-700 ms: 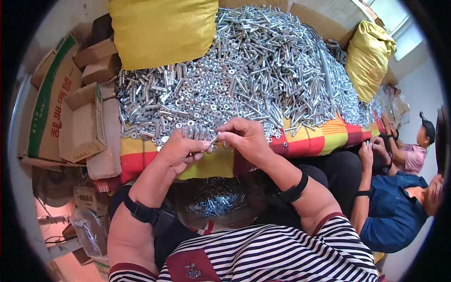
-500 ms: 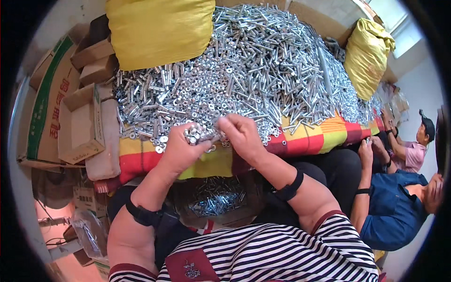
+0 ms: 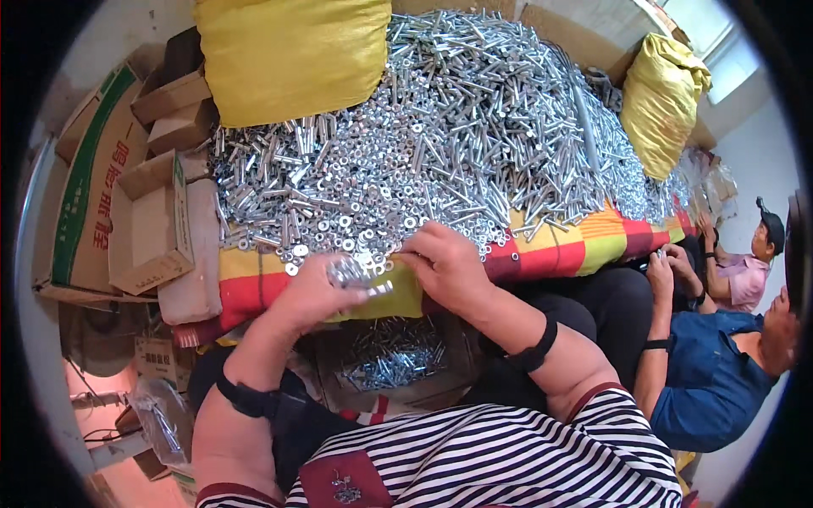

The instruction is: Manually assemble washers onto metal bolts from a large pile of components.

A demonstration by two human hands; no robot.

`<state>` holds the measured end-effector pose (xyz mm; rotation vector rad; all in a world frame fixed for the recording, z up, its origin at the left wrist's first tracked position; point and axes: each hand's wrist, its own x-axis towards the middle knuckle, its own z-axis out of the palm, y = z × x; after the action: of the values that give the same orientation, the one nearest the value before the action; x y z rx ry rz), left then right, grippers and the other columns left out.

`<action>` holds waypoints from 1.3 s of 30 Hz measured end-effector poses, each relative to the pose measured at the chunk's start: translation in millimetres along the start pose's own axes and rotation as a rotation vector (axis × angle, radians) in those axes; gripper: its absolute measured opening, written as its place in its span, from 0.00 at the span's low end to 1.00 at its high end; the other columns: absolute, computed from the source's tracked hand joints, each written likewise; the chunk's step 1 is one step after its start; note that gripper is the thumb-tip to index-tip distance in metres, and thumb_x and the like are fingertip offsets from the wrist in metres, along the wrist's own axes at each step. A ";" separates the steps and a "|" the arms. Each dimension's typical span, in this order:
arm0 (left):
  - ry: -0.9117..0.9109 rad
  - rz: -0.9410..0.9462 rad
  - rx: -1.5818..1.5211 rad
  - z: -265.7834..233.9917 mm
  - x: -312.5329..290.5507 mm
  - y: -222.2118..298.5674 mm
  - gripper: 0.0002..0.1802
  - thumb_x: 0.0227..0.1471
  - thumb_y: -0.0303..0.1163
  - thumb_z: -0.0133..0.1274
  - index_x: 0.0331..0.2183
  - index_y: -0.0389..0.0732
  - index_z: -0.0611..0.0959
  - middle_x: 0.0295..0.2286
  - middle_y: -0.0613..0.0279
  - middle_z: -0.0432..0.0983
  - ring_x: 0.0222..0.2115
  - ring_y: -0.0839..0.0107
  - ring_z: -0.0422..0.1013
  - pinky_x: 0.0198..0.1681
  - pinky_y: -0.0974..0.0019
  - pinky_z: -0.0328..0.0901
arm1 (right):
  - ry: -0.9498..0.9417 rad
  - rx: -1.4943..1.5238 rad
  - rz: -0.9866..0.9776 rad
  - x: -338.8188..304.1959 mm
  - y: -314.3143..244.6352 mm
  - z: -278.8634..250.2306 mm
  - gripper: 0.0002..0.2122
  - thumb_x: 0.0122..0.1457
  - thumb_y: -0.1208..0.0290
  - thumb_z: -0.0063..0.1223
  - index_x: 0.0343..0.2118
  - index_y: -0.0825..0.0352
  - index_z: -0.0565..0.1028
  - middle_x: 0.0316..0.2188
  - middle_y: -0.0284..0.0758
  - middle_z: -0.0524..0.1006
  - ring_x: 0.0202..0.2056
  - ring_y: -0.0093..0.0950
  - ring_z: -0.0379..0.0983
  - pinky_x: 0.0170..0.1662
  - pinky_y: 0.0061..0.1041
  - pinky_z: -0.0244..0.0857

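My left hand (image 3: 309,292) is curled around a handful of small metal fasteners (image 3: 347,273), smeared by motion. One short shiny piece (image 3: 380,289) juts out past its fingertips. My right hand (image 3: 450,264) is beside it, at the near edge of the pile, with thumb and fingers pinched together. Whatever lies in that pinch is too small or hidden to name. Just beyond both hands are loose washers and nuts (image 3: 360,222), with long bolts (image 3: 500,118) heaped farther back and to the right. Under the pile spreads a checked cloth (image 3: 550,256).
A yellow sack (image 3: 292,63) lies at the back left, another yellow sack (image 3: 665,106) at the right. Cardboard boxes (image 3: 151,224) stand on the left. Below the cloth's edge, a box (image 3: 457,360) holds bolts. Two people sit at the right, the nearer in a blue shirt (image 3: 703,377).
My left hand has dropped slightly nearer to me and tilted, with the short piece now jutting out. My right hand has moved a little right and down, apart from the left.
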<state>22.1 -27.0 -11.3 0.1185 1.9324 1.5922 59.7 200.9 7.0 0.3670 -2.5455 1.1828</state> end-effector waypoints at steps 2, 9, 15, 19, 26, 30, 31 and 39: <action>-0.138 0.099 -0.080 16.3 -3.2 -4.9 0.13 0.40 0.26 0.62 0.31 0.37 0.78 0.23 0.65 0.75 0.17 0.80 0.67 0.19 0.76 0.62 | -0.156 -0.274 -0.156 -2.8 22.0 -0.4 0.03 0.49 0.75 0.52 0.27 0.65 0.73 0.22 0.38 0.69 0.27 0.40 0.70 0.30 0.35 0.65; 0.068 0.092 -0.131 14.4 7.3 7.3 0.11 0.46 0.25 0.58 0.33 0.36 0.76 0.22 0.63 0.77 0.14 0.82 0.67 0.16 0.78 0.58 | -0.200 -0.523 -0.183 5.7 14.5 8.6 0.01 0.48 0.79 0.47 0.24 0.68 0.68 0.26 0.41 0.70 0.28 0.39 0.72 0.30 0.35 0.68; 0.197 0.144 -0.139 14.9 10.2 3.7 0.09 0.47 0.25 0.58 0.33 0.36 0.76 0.23 0.62 0.78 0.14 0.82 0.67 0.13 0.79 0.55 | -0.423 -0.562 -0.174 0.4 -2.6 22.1 0.06 0.48 0.77 0.50 0.29 0.68 0.68 0.27 0.40 0.70 0.29 0.38 0.73 0.31 0.33 0.69; 0.207 0.101 -0.209 12.7 11.1 -0.2 0.11 0.46 0.24 0.59 0.33 0.35 0.75 0.23 0.62 0.78 0.14 0.82 0.66 0.13 0.78 0.55 | -0.460 -0.598 -0.185 0.7 -8.5 26.0 0.05 0.47 0.78 0.49 0.29 0.68 0.68 0.27 0.40 0.70 0.29 0.37 0.74 0.32 0.31 0.70; 0.265 0.169 -0.150 10.0 7.5 -1.3 0.10 0.45 0.25 0.60 0.31 0.37 0.77 0.21 0.67 0.76 0.15 0.82 0.66 0.15 0.78 0.57 | -0.313 -0.445 -0.185 4.5 -2.3 24.0 0.04 0.50 0.77 0.51 0.29 0.68 0.71 0.25 0.38 0.72 0.28 0.32 0.74 0.30 0.30 0.69; 0.236 0.237 -0.005 11.8 3.3 -3.5 0.12 0.40 0.26 0.64 0.31 0.35 0.79 0.20 0.67 0.75 0.18 0.82 0.69 0.20 0.75 0.64 | -0.194 0.338 0.272 11.0 -5.9 18.4 0.04 0.53 0.76 0.55 0.30 0.70 0.74 0.19 0.34 0.74 0.22 0.21 0.73 0.24 0.25 0.66; 0.215 0.272 0.050 13.0 1.8 -2.0 0.14 0.39 0.26 0.64 0.31 0.35 0.79 0.20 0.68 0.75 0.18 0.82 0.69 0.20 0.75 0.64 | -0.214 0.517 0.406 14.4 -10.5 15.0 0.03 0.54 0.77 0.56 0.28 0.71 0.75 0.18 0.32 0.74 0.19 0.16 0.70 0.22 0.18 0.63; 0.152 0.343 -0.040 5.7 1.6 -1.5 0.13 0.40 0.24 0.64 0.31 0.36 0.79 0.20 0.69 0.75 0.19 0.82 0.69 0.20 0.75 0.64 | -0.355 0.935 0.634 20.4 -3.5 18.2 0.05 0.57 0.75 0.54 0.29 0.72 0.75 0.19 0.31 0.75 0.19 0.17 0.71 0.20 0.15 0.64</action>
<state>24.2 -21.8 -13.8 0.3363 2.0784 1.9083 39.1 182.7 6.1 -0.0797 -2.2409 2.7450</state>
